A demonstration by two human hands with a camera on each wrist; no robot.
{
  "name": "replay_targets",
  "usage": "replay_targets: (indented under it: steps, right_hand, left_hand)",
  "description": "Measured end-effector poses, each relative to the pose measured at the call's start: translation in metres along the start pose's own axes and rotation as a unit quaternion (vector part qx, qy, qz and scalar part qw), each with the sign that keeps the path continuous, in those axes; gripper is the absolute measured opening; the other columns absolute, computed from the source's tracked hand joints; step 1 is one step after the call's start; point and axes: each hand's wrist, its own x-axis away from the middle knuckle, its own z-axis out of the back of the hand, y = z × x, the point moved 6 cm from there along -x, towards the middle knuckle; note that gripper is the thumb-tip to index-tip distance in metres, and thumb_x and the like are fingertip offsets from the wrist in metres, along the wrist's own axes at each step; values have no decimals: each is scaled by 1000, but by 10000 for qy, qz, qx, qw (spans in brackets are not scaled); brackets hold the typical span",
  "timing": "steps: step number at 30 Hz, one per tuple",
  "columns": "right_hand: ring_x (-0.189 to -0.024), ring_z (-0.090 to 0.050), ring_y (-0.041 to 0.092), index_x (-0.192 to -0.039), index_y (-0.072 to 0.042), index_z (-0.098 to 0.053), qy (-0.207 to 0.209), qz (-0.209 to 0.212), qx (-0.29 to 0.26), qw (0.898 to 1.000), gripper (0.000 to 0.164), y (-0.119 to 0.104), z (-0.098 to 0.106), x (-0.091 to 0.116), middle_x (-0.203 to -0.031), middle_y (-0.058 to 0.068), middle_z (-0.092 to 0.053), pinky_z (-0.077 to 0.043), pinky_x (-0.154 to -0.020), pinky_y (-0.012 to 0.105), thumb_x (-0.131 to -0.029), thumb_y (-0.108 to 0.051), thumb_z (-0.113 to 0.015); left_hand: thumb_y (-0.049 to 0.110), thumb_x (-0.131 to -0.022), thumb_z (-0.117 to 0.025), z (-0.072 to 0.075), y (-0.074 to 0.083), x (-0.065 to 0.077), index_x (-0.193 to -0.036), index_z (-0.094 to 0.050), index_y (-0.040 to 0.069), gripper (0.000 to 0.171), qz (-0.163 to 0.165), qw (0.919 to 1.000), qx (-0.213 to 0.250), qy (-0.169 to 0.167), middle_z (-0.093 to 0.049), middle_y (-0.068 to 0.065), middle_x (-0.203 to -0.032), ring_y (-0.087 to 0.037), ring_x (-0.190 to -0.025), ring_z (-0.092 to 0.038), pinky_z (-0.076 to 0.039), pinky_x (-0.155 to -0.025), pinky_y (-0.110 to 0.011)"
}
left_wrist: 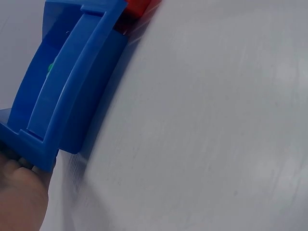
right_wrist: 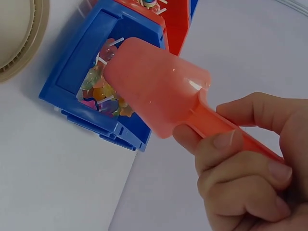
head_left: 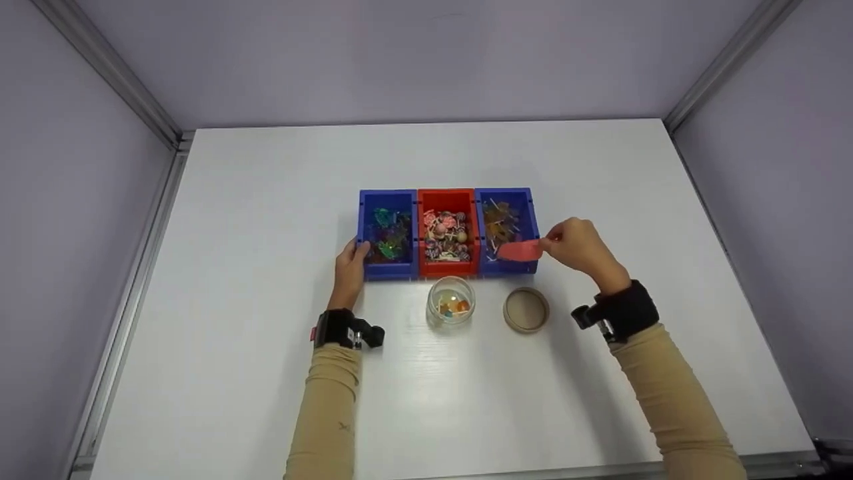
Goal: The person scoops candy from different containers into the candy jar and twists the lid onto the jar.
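Observation:
My right hand (head_left: 578, 247) grips the handle of a translucent red scoop (right_wrist: 156, 84), with fingers curled around it. The scoop's head hangs over the right blue bin (head_left: 535, 220), which holds candies on sticks. At the outer left side of the left blue bin (head_left: 392, 270), my left hand (head_left: 348, 272) holds the wall, its thumb at the rim. Partly hidden in the left wrist view, its fingers sit beneath the bin's edge. Green and other coloured candies lie in this bin. Between the two stands a red bin (head_left: 448, 268) with striped and pink lollipops.
A glass jar (head_left: 452, 300) with a few candies at its bottom stands in front of the red bin. To its right lies a round tan lid (head_left: 526, 310). The white table (head_left: 266, 200) is bordered by pale walls (head_left: 426, 60) at the back and sides.

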Motion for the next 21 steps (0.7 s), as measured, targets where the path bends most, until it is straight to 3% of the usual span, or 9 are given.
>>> replay_targets:
  steps: [5, 8, 11, 16, 19, 21]
  right_hand:
    - [-62, -53, 17, -86, 14, -71, -91, -329, 86, 9994, 32, -4, 1, -12, -81, 26, -71, -41, -53, 21, -84, -17, -63]
    - [-66, -56, 20, -88, 14, -72, -217, -596, 132, 9979, 34, -4, -1, -20, -88, 28, -72, -48, -57, 27, -85, -19, -64]
    - [-79, -64, 30, -94, 15, -71, -416, -866, 184, 9952, 37, -3, -4, -27, -99, 31, -70, -56, -70, 40, -86, -21, -64]
    - [-106, -63, 44, -108, 16, -66, -739, -1227, 156, 9896, 45, -1, -8, -38, -115, 34, -64, -54, -90, 53, -85, -23, -64]
    - [-104, -63, 42, -108, 16, -65, -812, -1294, 185, 9881, 47, 0, -8, -43, -115, 34, -64, -55, -88, 51, -84, -23, -64]
    - [-92, -63, 36, -103, 15, -67, -824, -1306, 224, 9877, 44, 0, -9, -47, -106, 30, -67, -56, -77, 44, -82, -24, -64]
  left_hand:
    - [31, -103, -41, 3, 0, 1, -148, -34, -2, 55, -104, 9999, 45, 114, -38, -18, -154, -29, -148, -29, -24, -125, -40]
    - [30, -103, -41, 3, 1, 1, -148, -34, -2, 55, -127, 9998, 50, 110, -38, -18, -154, -29, -148, -30, -25, -124, -40]
    - [30, -103, -41, 3, 1, 1, -148, -33, -1, 55, -113, 9999, 59, 92, -38, -18, -154, -29, -148, -29, -24, -124, -41]
    - [29, -104, -41, 1, 3, 2, -149, -32, 1, 54, -86, 9999, 146, 26, -36, -17, -155, -28, -148, -29, -25, -124, -42]
    - [30, -104, -40, 0, 2, 2, -150, -31, 1, 55, -43, 9999, 101, -4, -35, -16, -156, -28, -149, -27, -25, -124, -42]
    - [31, -104, -40, 0, 2, 2, -150, -31, 2, 55, -16, 10000, 42, -1, -36, -16, -156, -28, -149, -27, -25, -124, -42]
